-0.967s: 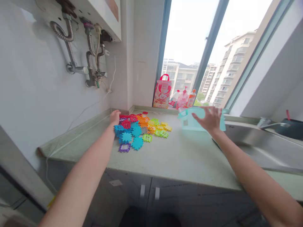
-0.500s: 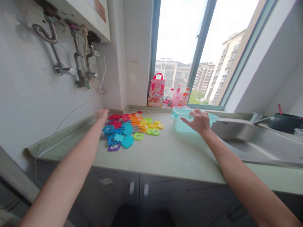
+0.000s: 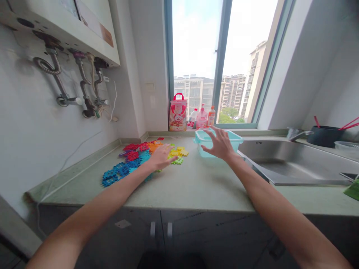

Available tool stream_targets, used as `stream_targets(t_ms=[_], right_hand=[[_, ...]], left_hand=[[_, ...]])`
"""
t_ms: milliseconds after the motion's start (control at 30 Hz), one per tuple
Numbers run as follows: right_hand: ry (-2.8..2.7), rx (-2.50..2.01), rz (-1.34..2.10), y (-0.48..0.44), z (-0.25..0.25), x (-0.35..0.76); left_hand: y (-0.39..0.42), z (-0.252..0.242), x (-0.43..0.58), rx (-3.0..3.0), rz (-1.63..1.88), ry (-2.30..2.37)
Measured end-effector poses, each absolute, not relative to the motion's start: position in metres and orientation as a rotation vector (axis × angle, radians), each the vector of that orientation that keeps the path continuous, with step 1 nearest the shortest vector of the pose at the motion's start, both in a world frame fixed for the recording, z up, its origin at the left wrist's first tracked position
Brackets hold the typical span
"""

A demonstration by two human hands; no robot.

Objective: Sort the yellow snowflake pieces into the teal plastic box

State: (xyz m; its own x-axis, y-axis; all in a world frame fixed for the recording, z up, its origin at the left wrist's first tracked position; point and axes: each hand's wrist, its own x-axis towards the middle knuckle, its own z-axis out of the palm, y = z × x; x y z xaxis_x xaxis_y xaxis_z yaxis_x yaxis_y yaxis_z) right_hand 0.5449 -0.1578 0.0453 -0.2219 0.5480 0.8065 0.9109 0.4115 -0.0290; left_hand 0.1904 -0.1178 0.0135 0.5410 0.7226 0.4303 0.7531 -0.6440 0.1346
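- The left hand [image 3: 161, 157] lies palm-down and flat on a heap of toy tiles [image 3: 134, 158], fingers loose and clenched on nothing.
- The tiles are flat plastic pieces with toothed edges, spread over the counter [image 3: 196, 186] near the wall: blue ones nearest, red and orange farther back, yellow and green beside the fingertips.
- The right hand [image 3: 220, 144] hovers with fingers splayed at the near rim of a pale teal tub [image 3: 234, 137]; whether it touches the rim I cannot tell, and it grips nothing.
- The tub stands upright, just beside the sink [image 3: 294, 164].
- A red-handled bag [image 3: 177, 114] and bottles [image 3: 202, 117] stand on the sill.
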Motion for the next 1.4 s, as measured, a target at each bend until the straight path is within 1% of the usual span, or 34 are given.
stream_targets(t_ms=[67,133,233,367,533,700,967,1033,1167,1233,1400], right_hand=[[-2.01,-1.1,-0.575,-0.164,0.04,0.524],[-2.161,-0.975,-0.488,-0.166,0.028,0.497],[-2.236,-0.89,-0.329,-0.159,0.0,0.455],[-2.212,-1.008,-0.181,-0.133,-0.024,0.426],[-2.323,-1.021,-0.092,-0.109,-0.02,0.42],[-2.409,-0.933,-0.253,-0.117,-0.014,0.418],[-2.521,-0.821,-0.132,-0.131,-0.006,0.416],[-2.538,-0.793,-0.114,-0.133,-0.005,0.412],[-2.575,-0.702,-0.093,-0.14,-0.004,0.404],[-2.592,-0.653,-0.065,-0.143,-0.002,0.402],[-2.599,-0.623,-0.084,-0.144,0.004,0.411]], left_hand=[[-0.115,-0.003,0.198,-2.693,-0.543,-1.416],[-0.107,-0.013,0.193,-2.679,-0.493,-1.478],[-0.091,-0.018,0.173,-2.7,-0.534,-1.421],[-0.075,-0.015,0.146,-2.775,-0.605,-1.301],[-0.069,-0.004,0.116,-2.858,-0.615,-1.156],[-0.068,0.006,0.101,-2.905,-0.554,-1.188],[-0.067,0.023,0.093,-3.038,-0.89,-1.082],[-0.07,0.026,0.09,-3.056,-0.82,-1.07],[-0.073,0.03,0.088,-2.943,-0.476,-0.999],[-0.073,0.032,0.087,-2.874,-0.368,-0.979],[-0.076,0.033,0.091,-2.813,-0.368,-0.96]])
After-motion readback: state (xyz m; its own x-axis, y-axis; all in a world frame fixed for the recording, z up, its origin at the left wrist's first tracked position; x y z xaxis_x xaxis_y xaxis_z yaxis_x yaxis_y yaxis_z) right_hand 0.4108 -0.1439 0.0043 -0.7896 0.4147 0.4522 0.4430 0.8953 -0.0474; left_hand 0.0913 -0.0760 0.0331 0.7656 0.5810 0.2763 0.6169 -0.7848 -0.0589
